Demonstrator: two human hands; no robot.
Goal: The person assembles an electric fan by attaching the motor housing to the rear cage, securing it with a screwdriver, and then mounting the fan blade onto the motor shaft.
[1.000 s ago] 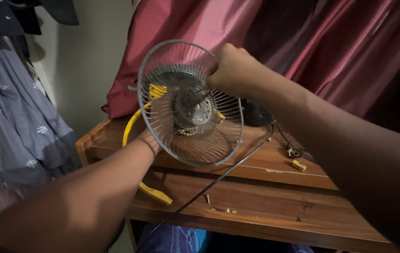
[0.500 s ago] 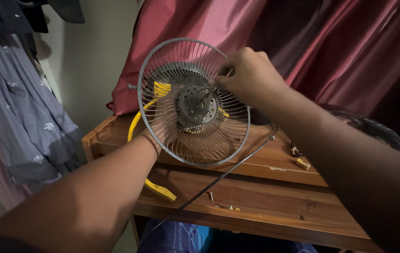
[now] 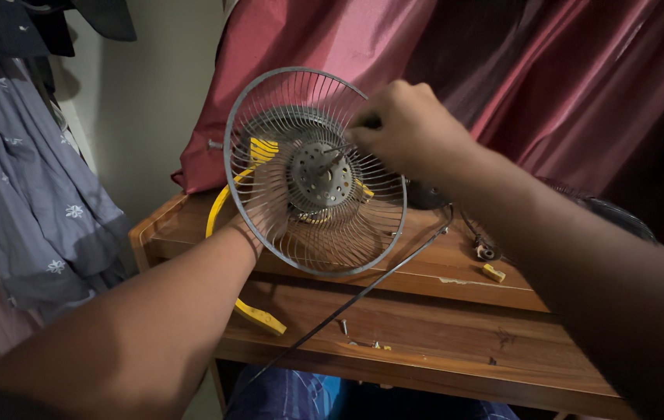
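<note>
Nearest the camera, below the wire fan guard (image 3: pixel 315 173), a blue cloth (image 3: pixel 293 397) shows under the front edge of the wooden table (image 3: pixel 441 330). A few small screws (image 3: pixel 345 328) lie loose on the table's lower step, just below the guard, and a thin dark cord (image 3: pixel 363 292) runs slantwise across them from the guard's lower right rim.

The left hand (image 3: pixel 250 229) reaches behind the guard's lower left rim. The wires screen it, so I cannot tell whether its fingers are closed on the rim or only propping it. The guard stands tilted above the table, its open face toward the camera, with the round metal motor plate (image 3: pixel 320 173) at its centre. A yellow curved frame piece (image 3: pixel 227 233) arcs out behind the guard on its left.

The right hand (image 3: pixel 409 128) is pinched together at the guard's upper right, fingers closed on a slim dark tool (image 3: pixel 367 123) that points in toward the plate.

As I judge it, the tool could slip off the plate and jab between the wires — the guard rests on one hidden hand. A freed fastener could roll among the screws or off the edge. The cord could snag the rim.

Behind the guard hangs a red curtain (image 3: pixel 503 70); grey clothing (image 3: pixel 28 171) hangs far to its left.
</note>
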